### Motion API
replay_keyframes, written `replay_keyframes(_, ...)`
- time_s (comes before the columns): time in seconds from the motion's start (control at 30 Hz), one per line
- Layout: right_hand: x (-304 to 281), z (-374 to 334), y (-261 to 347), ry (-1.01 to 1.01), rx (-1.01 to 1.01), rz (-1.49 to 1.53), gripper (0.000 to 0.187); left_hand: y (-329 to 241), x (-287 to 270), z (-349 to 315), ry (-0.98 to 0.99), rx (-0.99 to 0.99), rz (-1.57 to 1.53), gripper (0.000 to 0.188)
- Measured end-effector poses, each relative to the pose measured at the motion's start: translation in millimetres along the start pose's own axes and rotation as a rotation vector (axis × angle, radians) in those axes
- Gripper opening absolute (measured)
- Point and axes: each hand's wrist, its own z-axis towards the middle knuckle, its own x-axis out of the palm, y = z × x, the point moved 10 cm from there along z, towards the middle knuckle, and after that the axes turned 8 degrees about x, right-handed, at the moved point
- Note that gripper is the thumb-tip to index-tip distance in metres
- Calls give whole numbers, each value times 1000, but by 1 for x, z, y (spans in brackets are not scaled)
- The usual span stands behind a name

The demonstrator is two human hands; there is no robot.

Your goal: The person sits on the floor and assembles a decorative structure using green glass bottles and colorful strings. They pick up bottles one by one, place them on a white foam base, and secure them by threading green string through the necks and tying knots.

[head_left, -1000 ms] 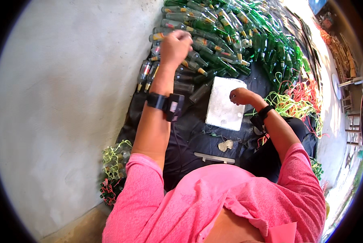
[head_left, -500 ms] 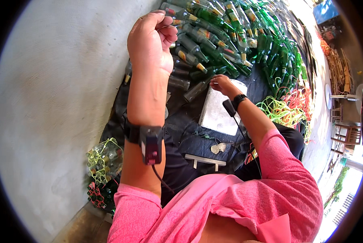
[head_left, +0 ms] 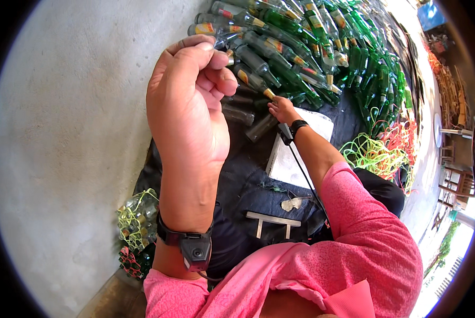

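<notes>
My left hand is raised close to the view beside the pale wall. Its fingers are curled, with the thumb pressed to the index finger; what they hold, if anything, is hidden. Farther off and lower, my right hand reaches over the far edge of a white slab. Its fingers are somewhat apart, right by the yellowish neck end of a labelled glass bottle; whether they touch it is hard to see. Another dusty clear bottle lies beside the slab.
A large heap of green bottles and clear ones spreads across the far side. Yellow-green and red plastic strips lie at the right. Near my knees rests a flat bar with two legs. Bottles tied in yellow strips stand by the wall.
My left hand has come nearer to the view and lower. My right hand has moved left, closer to the labelled bottle's neck. The whole view has shifted slightly.
</notes>
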Motion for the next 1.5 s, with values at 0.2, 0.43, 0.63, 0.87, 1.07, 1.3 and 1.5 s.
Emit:
replay_keyframes(0.2,17,0,7,-7,2,-92,37,3,1,-1,7,-7,14,18)
replay_keyframes(0.43,47,-41,20,-58,-148,-264,39,10,4,3,-18,38,41,10)
replay_keyframes(0.63,34,-91,46,-36,-248,-343,37,26,8,11,-49,7,58,11)
replay_keyframes(0.87,-6,-246,143,-117,-624,-783,46,52,30,12,-4,-9,70,9)
replay_keyframes(1.07,-52,-386,168,-338,-825,-1312,48,78,76,-6,273,-29,342,12)
replay_keyframes(1.3,-86,-398,137,-400,-800,-1556,43,137,107,-55,1024,243,1482,29)
replay_keyframes(1.5,-94,-377,127,-454,-791,-1715,38,157,104,-58,1171,56,1535,34)
